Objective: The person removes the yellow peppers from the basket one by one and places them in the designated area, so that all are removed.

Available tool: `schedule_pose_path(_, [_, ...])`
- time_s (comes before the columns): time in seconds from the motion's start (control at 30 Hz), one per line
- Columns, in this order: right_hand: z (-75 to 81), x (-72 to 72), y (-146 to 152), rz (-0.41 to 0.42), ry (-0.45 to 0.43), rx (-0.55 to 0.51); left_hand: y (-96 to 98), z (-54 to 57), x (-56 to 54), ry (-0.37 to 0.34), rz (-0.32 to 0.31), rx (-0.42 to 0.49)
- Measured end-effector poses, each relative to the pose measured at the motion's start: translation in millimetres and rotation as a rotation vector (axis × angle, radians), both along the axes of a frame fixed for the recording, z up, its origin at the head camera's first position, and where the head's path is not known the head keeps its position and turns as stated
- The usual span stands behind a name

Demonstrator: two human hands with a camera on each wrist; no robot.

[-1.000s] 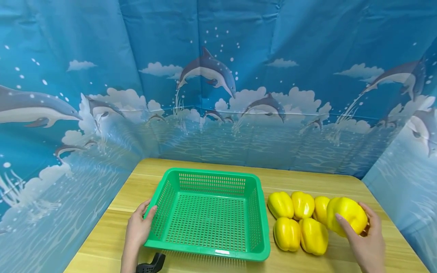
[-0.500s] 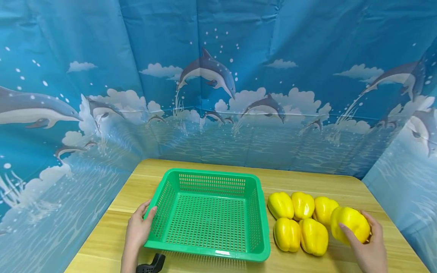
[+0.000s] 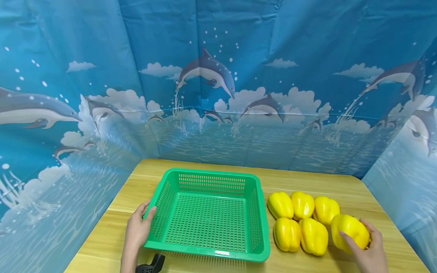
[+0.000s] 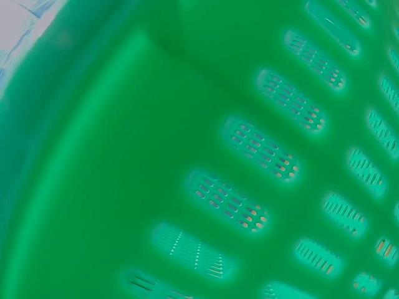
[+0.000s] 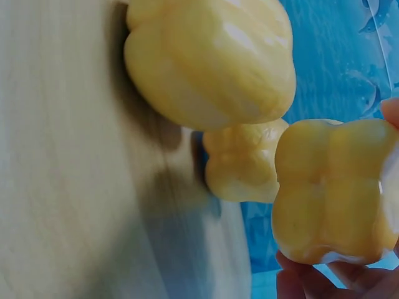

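On the right of the head view, my right hand (image 3: pixel 370 242) grips a yellow bell pepper (image 3: pixel 349 231) between thumb and fingers, low over the table. The right wrist view shows that pepper's lobed end (image 5: pixel 330 193), with fingertips (image 5: pixel 312 280) along its side. Several more yellow bell peppers (image 3: pixel 314 237) sit in two rows to the left of it. My left hand (image 3: pixel 138 227) holds the left rim of a green plastic basket (image 3: pixel 208 250), thumb over the rim and fingers outside. Nothing lies in the basket. The left wrist view is filled by its slotted wall (image 4: pixel 124 156).
The wooden table (image 3: pixel 112 223) has rounded far corners. A blue dolphin-print curtain (image 3: pixel 211 144) hangs behind it and along both sides. A black strap-like piece (image 3: pixel 151 265) shows by the left wrist, in front of the basket.
My right hand has moved the bell pepper slightly right and down, uncovering the rear pepper it partly hid. The left hand and basket stay in place.
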State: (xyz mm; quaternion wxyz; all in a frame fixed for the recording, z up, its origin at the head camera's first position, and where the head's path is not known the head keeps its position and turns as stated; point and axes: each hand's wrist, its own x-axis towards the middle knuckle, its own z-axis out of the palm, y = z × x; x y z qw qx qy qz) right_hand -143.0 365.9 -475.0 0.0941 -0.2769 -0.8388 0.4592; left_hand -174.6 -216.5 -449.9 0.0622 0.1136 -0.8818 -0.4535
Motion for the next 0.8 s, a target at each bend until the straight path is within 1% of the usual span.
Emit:
schedule_pose_path(0.13, [-6.0, 0.2, 2.7, -0.009, -0.035, 0.005, -0.1, -0.6, -0.1, 0.001, 0.001, 0.000])
schedule_pose_path(0.2, [-8.3, 0.5, 3.6, -0.003, -0.036, 0.005, -0.1, -0.7, -0.3, 0.003, 0.001, -0.003])
schedule_pose_path(0.47, [-12.3, 1.2, 5.3, 0.059, -0.095, 0.003, 0.1, -0.4, -0.1, 0.008, 0.006, -0.005])
schedule_pose_path(0.8, [-16.9, 2.9, 5.9, 0.068, -0.099, 0.007, -1.1, -0.8, -0.3, 0.008, -0.004, 0.000])
